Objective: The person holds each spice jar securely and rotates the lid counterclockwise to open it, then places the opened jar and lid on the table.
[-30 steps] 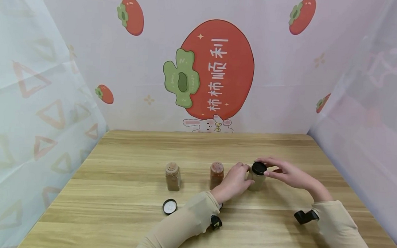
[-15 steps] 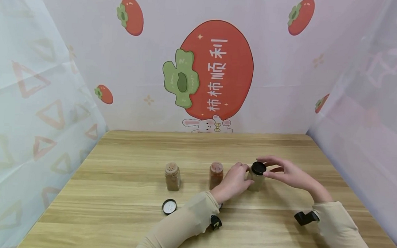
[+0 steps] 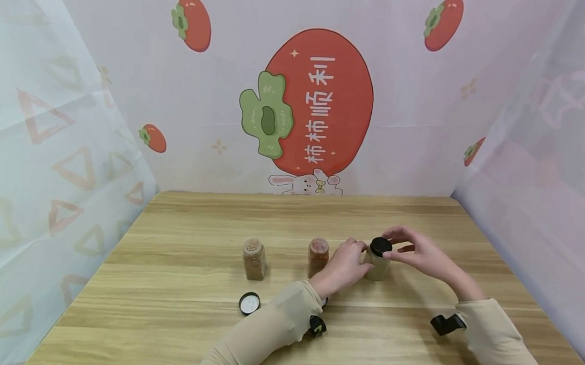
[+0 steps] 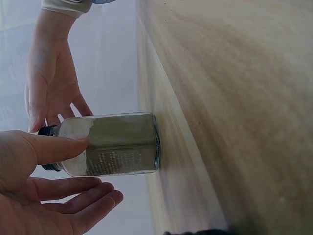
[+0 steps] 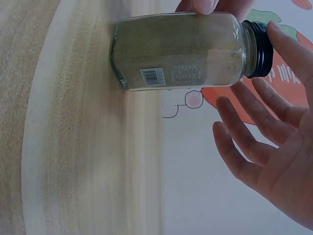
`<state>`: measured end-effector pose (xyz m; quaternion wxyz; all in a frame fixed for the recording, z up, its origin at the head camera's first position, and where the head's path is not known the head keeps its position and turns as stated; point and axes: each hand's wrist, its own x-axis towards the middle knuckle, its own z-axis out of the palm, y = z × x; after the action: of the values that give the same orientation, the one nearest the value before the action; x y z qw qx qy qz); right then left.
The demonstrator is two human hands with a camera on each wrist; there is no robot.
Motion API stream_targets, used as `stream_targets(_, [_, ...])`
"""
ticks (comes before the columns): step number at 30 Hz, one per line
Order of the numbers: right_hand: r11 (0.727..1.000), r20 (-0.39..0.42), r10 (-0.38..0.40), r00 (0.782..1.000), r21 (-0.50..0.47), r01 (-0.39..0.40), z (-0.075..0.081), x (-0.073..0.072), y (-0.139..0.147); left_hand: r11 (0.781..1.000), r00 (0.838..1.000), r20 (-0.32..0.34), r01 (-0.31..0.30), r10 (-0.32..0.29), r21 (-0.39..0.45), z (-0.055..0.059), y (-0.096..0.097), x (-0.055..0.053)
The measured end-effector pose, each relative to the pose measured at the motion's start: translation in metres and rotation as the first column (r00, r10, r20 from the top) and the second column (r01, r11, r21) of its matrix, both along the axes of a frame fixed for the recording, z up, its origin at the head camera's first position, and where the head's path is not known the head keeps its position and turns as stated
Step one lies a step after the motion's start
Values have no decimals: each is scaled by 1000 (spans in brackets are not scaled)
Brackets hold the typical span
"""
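A glass spice jar [image 3: 377, 270] of greenish-brown powder stands upright on the table at the right, its black screw lid [image 3: 381, 247] on top. My left hand [image 3: 345, 264] holds the jar's body from the left, thumb on the near side. From the right, my right hand [image 3: 419, 257] has thumb and forefinger at opposite edges of the lid, pinching it. In the right wrist view the thumb presses the lid [image 5: 263, 49] while the other fingers spread loosely away. Powder fills most of the jar [image 4: 122, 144] in the left wrist view.
Two more spice jars stand uncapped with perforated tops: a light brown one [image 3: 254, 260] at left, a reddish one [image 3: 318, 258] beside my left hand. An upturned black lid [image 3: 249, 303] lies nearer on the wooden table [image 3: 182, 286]. My left sleeve mostly covers another small object.
My right hand has shifted slightly left and turned around the lid, its thumb further round the near edge. The left hand and the jar stay in place.
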<state>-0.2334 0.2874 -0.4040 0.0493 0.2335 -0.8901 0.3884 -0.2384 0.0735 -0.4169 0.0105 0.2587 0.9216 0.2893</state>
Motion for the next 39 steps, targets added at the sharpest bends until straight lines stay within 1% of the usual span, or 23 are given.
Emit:
stream_targets(5, [1000,-16,-9,1000,-2,9,-4,-1,-2,1000,1000,7,-1,1,0,0,0,0])
stream_targets(12, [999,-38,-30,999,24,31,-4,0,-3,1000,1000,-4,-6,6,7,-1,0,0])
stream_targets(18, [999,-41,-25,999,22,26,1,2,-5,1000,1000,-5,-8,9,8,-1,0,1])
stream_targets(23, [999,-39,-8,999,41,9,5,4,-4,1000,1000,-15,-3,3,13,-1,0,0])
stream_targets(27, [998,-40,28,999,65,-26,6,3,-1,1000,1000,-25,6,-6,9,-1,-1,0])
stream_targets(31, [995,-33,81,996,65,-79,6,2,2,1000,1000,-26,12,-12,5,-1,-1,0])
stream_targets(39, [981,-22,188,982,45,-187,4,-2,7,1000,999,-34,16,-16,-2,-1,-1,-1])
